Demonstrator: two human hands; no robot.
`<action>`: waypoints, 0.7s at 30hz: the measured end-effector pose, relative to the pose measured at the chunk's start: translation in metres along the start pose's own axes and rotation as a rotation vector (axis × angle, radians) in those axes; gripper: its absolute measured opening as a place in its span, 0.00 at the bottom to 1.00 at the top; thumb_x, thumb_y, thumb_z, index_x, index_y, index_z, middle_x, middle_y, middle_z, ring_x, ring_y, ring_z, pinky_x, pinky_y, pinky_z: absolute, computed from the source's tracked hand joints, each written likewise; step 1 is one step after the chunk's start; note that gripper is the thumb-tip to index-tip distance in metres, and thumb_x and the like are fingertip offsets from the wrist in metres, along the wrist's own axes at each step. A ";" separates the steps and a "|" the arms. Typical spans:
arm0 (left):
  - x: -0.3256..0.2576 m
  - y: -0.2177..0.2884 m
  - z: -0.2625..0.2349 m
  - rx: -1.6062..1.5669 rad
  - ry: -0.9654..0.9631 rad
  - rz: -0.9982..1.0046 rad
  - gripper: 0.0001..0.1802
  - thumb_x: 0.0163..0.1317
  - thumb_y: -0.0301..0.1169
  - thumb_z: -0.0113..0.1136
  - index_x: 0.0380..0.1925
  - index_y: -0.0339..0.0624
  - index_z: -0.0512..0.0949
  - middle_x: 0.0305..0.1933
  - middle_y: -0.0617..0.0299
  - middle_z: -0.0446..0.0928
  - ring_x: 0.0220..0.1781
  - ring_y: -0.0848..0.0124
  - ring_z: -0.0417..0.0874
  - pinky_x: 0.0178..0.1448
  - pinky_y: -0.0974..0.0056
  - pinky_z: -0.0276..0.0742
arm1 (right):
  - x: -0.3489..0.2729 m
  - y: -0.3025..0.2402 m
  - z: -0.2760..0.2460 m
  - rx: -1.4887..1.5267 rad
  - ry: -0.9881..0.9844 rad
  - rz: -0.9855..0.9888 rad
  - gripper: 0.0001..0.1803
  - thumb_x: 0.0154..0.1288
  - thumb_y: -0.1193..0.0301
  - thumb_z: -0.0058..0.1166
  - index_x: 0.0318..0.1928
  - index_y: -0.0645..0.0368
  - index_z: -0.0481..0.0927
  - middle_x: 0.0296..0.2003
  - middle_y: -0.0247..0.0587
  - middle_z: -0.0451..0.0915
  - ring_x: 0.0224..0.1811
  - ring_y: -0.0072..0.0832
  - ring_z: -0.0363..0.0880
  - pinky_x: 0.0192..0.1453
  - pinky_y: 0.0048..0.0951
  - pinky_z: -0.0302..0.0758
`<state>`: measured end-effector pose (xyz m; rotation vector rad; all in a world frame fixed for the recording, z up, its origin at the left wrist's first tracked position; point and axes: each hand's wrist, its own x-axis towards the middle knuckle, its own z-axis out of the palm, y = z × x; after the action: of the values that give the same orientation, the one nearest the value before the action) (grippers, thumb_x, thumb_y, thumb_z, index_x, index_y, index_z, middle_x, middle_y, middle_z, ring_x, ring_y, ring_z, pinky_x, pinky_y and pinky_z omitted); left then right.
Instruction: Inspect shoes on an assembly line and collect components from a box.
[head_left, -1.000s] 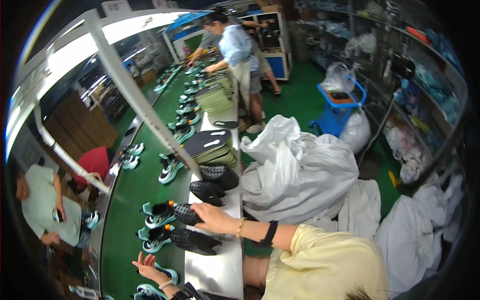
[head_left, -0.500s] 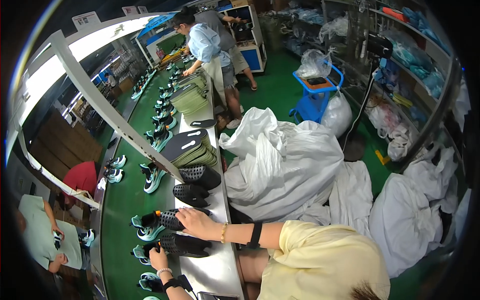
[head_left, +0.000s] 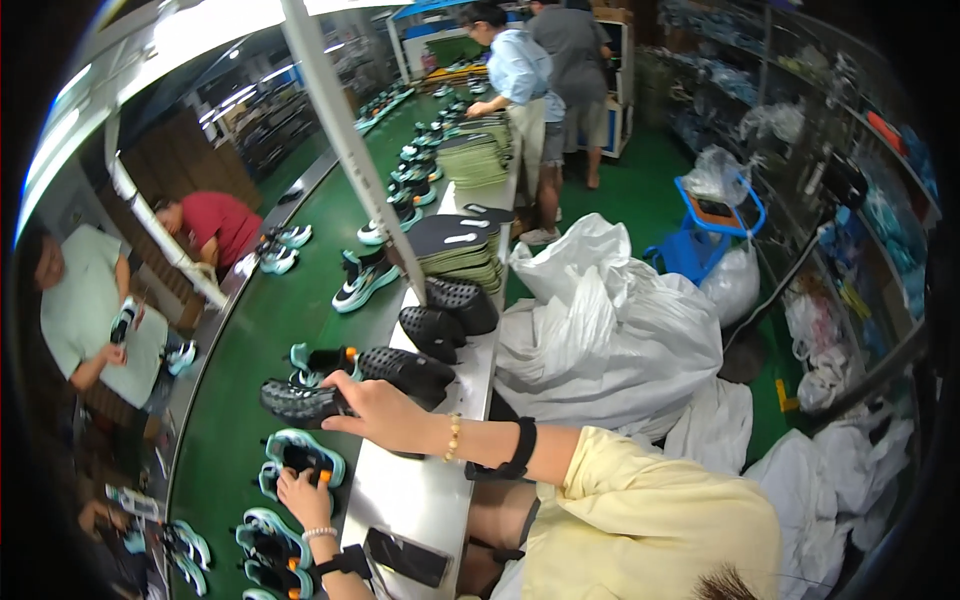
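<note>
My right hand [head_left: 385, 412] is closed around the near end of a black, dimpled shoe-shaped form [head_left: 297, 402], which is held over the belt's edge. Just below it, my left hand [head_left: 305, 497] has its fingers in the opening of a teal-and-black sneaker [head_left: 318, 455] on the belt. Another black dimpled form [head_left: 408, 372] lies on the metal ledge beyond my right hand. Its toe points at a second teal sneaker [head_left: 318, 362], partly hidden behind the held form. Further up the ledge rests a pair of black forms [head_left: 460, 305].
Sneakers line the green belt [head_left: 240, 370]. Stacked insoles [head_left: 470, 250] stand further along the metal ledge [head_left: 385, 490]; a phone [head_left: 407, 556] lies near me. White sacks [head_left: 610, 330] fill the floor at right, before a blue cart [head_left: 715, 215]. Co-workers [head_left: 105, 310] stand across and along the belt.
The view has turned, shifting the scene. My right hand now holds a black form out over the belt, where before it rested on one at the ledge. My left hand has moved into a sneaker's opening.
</note>
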<state>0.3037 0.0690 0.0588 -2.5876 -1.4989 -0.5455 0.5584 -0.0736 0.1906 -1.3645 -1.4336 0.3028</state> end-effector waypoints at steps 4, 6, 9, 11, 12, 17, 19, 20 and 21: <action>-0.019 -0.024 0.010 -0.039 0.120 0.020 0.18 0.50 0.37 0.66 0.42 0.45 0.83 0.44 0.55 0.78 0.57 0.52 0.70 0.59 0.52 0.69 | 0.015 0.008 0.093 -0.211 -0.216 -0.153 0.24 0.57 0.60 0.63 0.40 0.66 0.68 0.27 0.57 0.78 0.33 0.52 0.81 0.37 0.44 0.77; -0.019 -0.013 0.010 -0.072 0.148 -0.012 0.18 0.52 0.39 0.64 0.43 0.45 0.83 0.41 0.57 0.81 0.59 0.52 0.71 0.58 0.53 0.72 | 0.025 0.017 0.122 -0.411 -0.319 -0.161 0.22 0.55 0.59 0.64 0.36 0.66 0.73 0.29 0.54 0.79 0.35 0.48 0.82 0.39 0.40 0.79; -0.018 -0.012 0.004 -0.056 0.091 -0.058 0.17 0.52 0.34 0.62 0.44 0.48 0.83 0.41 0.60 0.81 0.60 0.54 0.71 0.57 0.55 0.74 | 0.051 0.030 0.159 -0.482 -0.470 -0.187 0.21 0.54 0.58 0.65 0.34 0.65 0.79 0.33 0.53 0.82 0.38 0.47 0.83 0.42 0.41 0.80; -0.024 -0.022 0.011 -0.082 0.110 -0.095 0.16 0.52 0.34 0.63 0.42 0.47 0.83 0.41 0.60 0.81 0.60 0.54 0.71 0.56 0.55 0.75 | 0.061 0.030 0.189 -0.446 -0.494 -0.052 0.20 0.53 0.58 0.66 0.32 0.66 0.81 0.33 0.55 0.82 0.38 0.46 0.83 0.45 0.40 0.80; -0.025 -0.024 0.016 -0.088 0.123 -0.088 0.15 0.52 0.35 0.64 0.42 0.47 0.83 0.41 0.60 0.81 0.61 0.54 0.70 0.56 0.54 0.75 | 0.067 0.031 0.203 -0.524 -0.529 -0.087 0.18 0.52 0.59 0.66 0.31 0.63 0.83 0.33 0.53 0.83 0.37 0.45 0.84 0.45 0.39 0.80; -0.032 -0.036 0.014 -0.051 0.097 -0.134 0.16 0.53 0.39 0.64 0.40 0.45 0.83 0.42 0.59 0.81 0.65 0.53 0.67 0.54 0.54 0.76 | 0.070 0.022 0.264 -0.787 -0.516 -0.177 0.10 0.51 0.64 0.65 0.31 0.55 0.85 0.33 0.44 0.84 0.38 0.37 0.85 0.40 0.34 0.82; -0.028 -0.023 0.019 -0.109 0.092 -0.130 0.13 0.51 0.37 0.66 0.35 0.42 0.83 0.41 0.57 0.80 0.64 0.52 0.68 0.55 0.53 0.75 | 0.066 0.054 0.283 -0.854 -0.459 -0.220 0.07 0.57 0.69 0.54 0.31 0.53 0.85 0.33 0.40 0.85 0.38 0.33 0.86 0.39 0.33 0.82; -0.033 -0.034 0.019 -0.094 0.106 -0.154 0.13 0.50 0.35 0.66 0.33 0.41 0.82 0.41 0.56 0.80 0.63 0.51 0.68 0.55 0.52 0.75 | 0.060 0.049 0.297 -0.826 -0.510 -0.231 0.07 0.57 0.69 0.54 0.31 0.52 0.86 0.33 0.39 0.85 0.38 0.32 0.86 0.39 0.32 0.82; -0.032 -0.036 0.020 -0.126 0.132 -0.143 0.12 0.49 0.34 0.66 0.32 0.39 0.82 0.40 0.55 0.80 0.63 0.50 0.69 0.55 0.52 0.75 | 0.059 0.053 0.309 -0.803 -0.490 -0.096 0.08 0.58 0.69 0.54 0.32 0.52 0.86 0.33 0.38 0.86 0.37 0.31 0.86 0.40 0.32 0.82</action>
<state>0.2632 0.0667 0.0258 -2.4893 -1.6643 -0.8350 0.3558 0.1354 0.0598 -1.9305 -2.1598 -0.0268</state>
